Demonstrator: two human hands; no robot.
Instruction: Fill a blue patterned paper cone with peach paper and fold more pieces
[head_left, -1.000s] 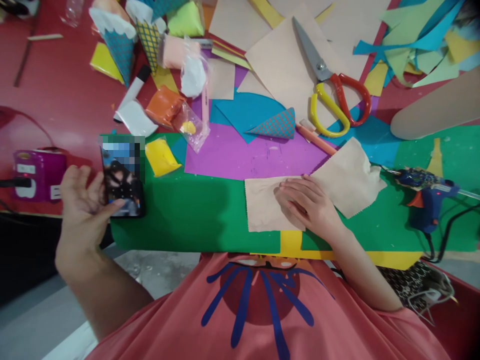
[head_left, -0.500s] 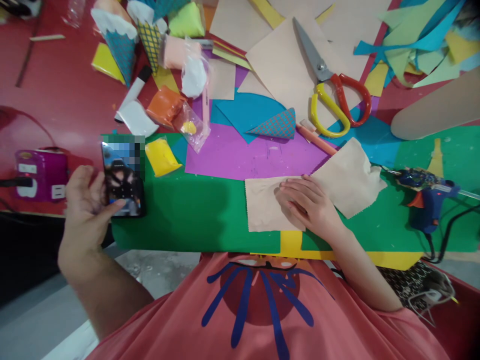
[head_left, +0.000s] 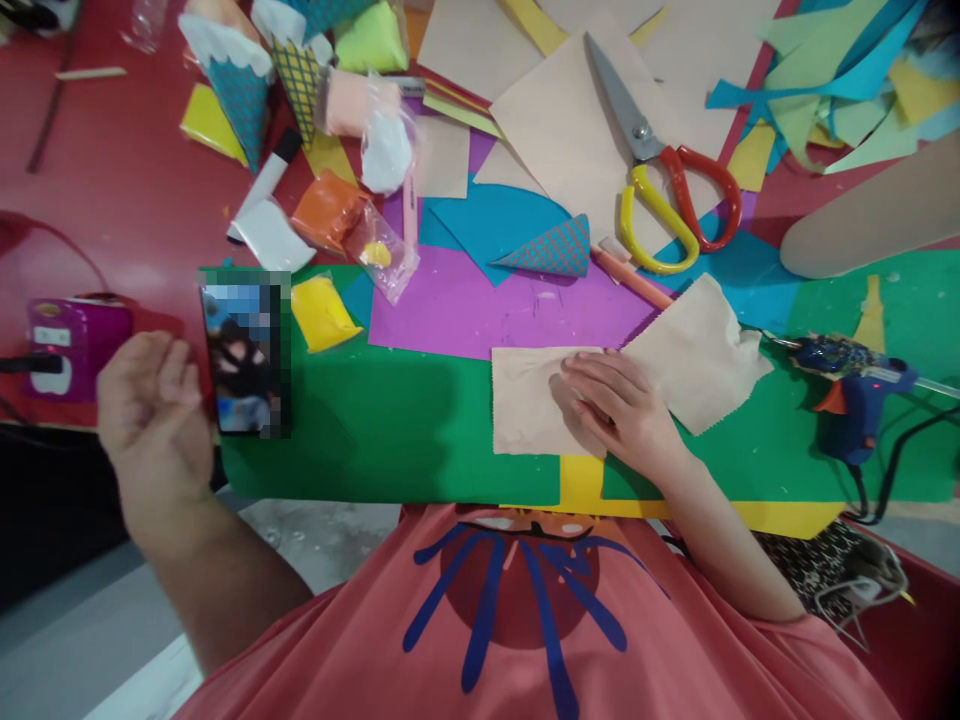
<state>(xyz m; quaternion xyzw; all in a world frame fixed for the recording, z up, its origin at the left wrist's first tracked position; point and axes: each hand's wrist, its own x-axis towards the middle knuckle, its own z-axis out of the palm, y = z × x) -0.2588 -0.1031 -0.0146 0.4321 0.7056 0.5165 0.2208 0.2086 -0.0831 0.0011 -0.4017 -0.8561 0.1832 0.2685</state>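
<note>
My left hand [head_left: 159, 400] is just left of a phone [head_left: 247, 360], apart from it, fingers loosely curled and empty. The phone lies on the table with its screen lit; part of it is blurred out. My right hand [head_left: 611, 400] rests with fingers stretched out on a beige cloth piece [head_left: 525, 405] with zigzag-cut edges, laid on a green sheet [head_left: 390, 430]. A second beige cloth piece [head_left: 705, 350] lies just right of that hand. A blue cone with a red grid [head_left: 555, 250] lies on its side beyond my right hand.
Large scissors [head_left: 652, 170] and a blue glue gun [head_left: 855, 400] lie to the right. Clay packs, such as a yellow one [head_left: 326, 312], and decorated cones [head_left: 238, 95] crowd the back left. Paper scraps [head_left: 832, 90] are heaped at the back right. A purple socket box [head_left: 79, 350] stands left.
My left hand has drawn back to the left, its thumb coming off the phone's screen. My right hand has hardly moved on the cloth.
</note>
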